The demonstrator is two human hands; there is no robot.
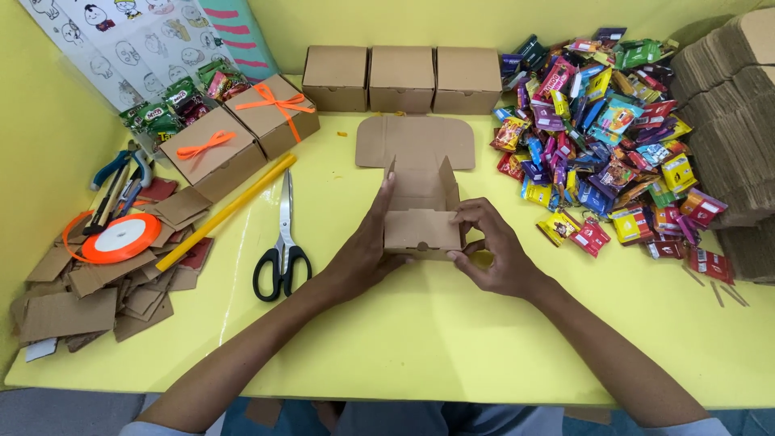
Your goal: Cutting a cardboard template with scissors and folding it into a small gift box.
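Observation:
A small brown cardboard box (421, 211) stands half folded in the middle of the yellow table (420, 339), its lid flap lying open and flat toward the back. My left hand (365, 246) presses flat against the box's left wall. My right hand (491, 246) grips the right front corner, fingers pinching the side wall. The box's inside looks empty.
Three closed plain boxes (401, 78) line the back. Two boxes tied with orange ribbon (242, 129) sit back left. Black-handled scissors (282, 242), a yellow stick (228, 211), an orange ribbon roll (121, 236), cardboard scraps (89, 291) and pliers lie left. A candy pile (601, 137) and stacked flat cardboard (735, 121) fill the right.

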